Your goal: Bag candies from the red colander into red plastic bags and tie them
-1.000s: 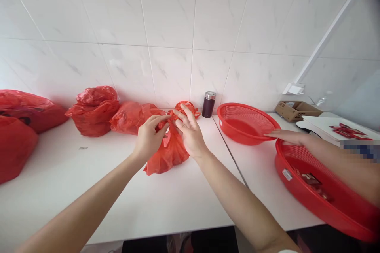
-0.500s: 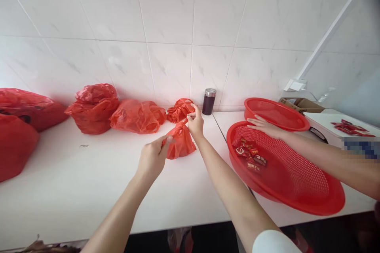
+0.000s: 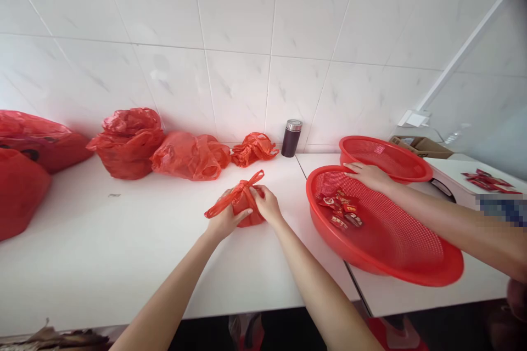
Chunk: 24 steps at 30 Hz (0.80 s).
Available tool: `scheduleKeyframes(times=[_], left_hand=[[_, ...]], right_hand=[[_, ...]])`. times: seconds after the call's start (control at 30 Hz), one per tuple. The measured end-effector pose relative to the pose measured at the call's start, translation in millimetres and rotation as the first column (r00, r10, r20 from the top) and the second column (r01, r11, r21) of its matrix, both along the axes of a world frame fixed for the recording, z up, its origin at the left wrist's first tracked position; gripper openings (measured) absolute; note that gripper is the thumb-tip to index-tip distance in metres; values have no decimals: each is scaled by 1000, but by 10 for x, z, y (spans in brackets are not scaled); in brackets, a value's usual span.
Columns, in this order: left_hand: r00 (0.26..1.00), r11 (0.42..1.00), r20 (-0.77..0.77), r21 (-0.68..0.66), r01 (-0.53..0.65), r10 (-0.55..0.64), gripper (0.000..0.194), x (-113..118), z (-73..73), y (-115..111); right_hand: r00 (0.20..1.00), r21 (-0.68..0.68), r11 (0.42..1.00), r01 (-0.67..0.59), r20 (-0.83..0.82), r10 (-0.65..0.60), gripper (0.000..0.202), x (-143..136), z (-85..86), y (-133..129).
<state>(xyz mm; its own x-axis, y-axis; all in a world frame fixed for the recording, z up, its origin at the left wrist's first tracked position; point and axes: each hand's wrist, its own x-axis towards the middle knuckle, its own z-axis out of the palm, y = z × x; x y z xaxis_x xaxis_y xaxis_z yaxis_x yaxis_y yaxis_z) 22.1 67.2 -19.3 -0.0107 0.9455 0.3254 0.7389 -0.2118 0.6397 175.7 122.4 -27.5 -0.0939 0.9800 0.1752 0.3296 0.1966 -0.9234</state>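
A small red plastic bag (image 3: 250, 219), tied at the top with its handle loops sticking out, sits on the white table. My left hand (image 3: 222, 222) wraps round its left side, thumb across the front, with one loop draped over the fingers. My right hand (image 3: 267, 205) grips the bag from the right, close under the knot. What the bag contains is hidden. Right of my hands, a large red plastic basket (image 3: 387, 263) is tilted, with several small red-wrapped snack packets (image 3: 341, 211) at its left end. A co-worker's hand (image 3: 368, 176) rests on the basket's far rim.
Along the tiled wall lie a crumpled red bag (image 3: 253, 149), more filled red bags (image 3: 185, 156) and a dark tumbler (image 3: 291, 140). A second red basket (image 3: 382, 148), a cardboard box (image 3: 422, 146) and a white tray (image 3: 448, 170) with packets are at the right.
My hands have gone from pulling the bag's handles to holding its sides, and the knot and loops now show on top. The large basket has shifted slightly left in view.
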Motion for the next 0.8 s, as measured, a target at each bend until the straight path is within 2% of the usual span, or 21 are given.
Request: scheduleKeyframes(times=[0.07, 0.2, 0.43, 0.57, 0.67, 0.8], left_hand=[[999, 999, -51, -35, 3, -5, 48, 25, -37, 74], [985, 993, -166, -98, -59, 42, 39, 22, -81, 97], [927, 959, -346, -180, -219, 147, 43, 46, -187, 46], [911, 941, -375, -212, -262, 170, 46, 120, -114, 45], [927, 944, -341, -226, -241, 155, 51, 169, -9, -48], [945, 962, -285, -171, -214, 160, 55, 200, 106, -198]], right_hand=[[997, 40, 999, 11, 81, -14, 32, -5, -48, -38], [973, 83, 995, 61, 218, -78, 35, 29, -119, -41], [947, 69, 996, 65, 310, -83, 35, 4, -200, -21], [954, 4, 999, 51, 295, -50, 34, 22, -146, 15], [967, -120, 993, 15, 255, 16, 49, 64, -58, 88], [976, -286, 946, -155, 104, 191, 55, 60, 113, 138]])
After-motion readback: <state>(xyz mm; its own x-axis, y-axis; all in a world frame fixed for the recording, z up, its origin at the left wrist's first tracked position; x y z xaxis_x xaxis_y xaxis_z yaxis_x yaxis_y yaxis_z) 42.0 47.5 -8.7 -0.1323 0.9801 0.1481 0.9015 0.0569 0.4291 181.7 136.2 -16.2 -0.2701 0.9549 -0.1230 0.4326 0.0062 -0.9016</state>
